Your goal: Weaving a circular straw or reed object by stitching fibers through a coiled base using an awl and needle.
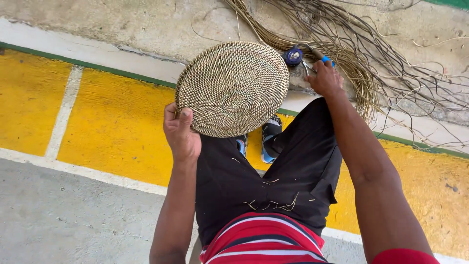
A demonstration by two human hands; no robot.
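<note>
The person wears a shirt [264, 242] of red with white and dark stripes, its short red sleeve [403, 256] showing at the near right edge. Below it are loose black trousers [273, 181], flecked with bits of pale straw across the lap. Both forearms are bare. On the feet, farther off, are dark sports shoes [270, 139] with blue and white trim.

A yellow painted floor [117, 127] with pale lines runs beside a grey concrete ledge [146, 29]. Black trousers [273, 186] (flecked with bits of straw) meet a red striped shirt [264, 242]; shoes [270, 137] below.
</note>
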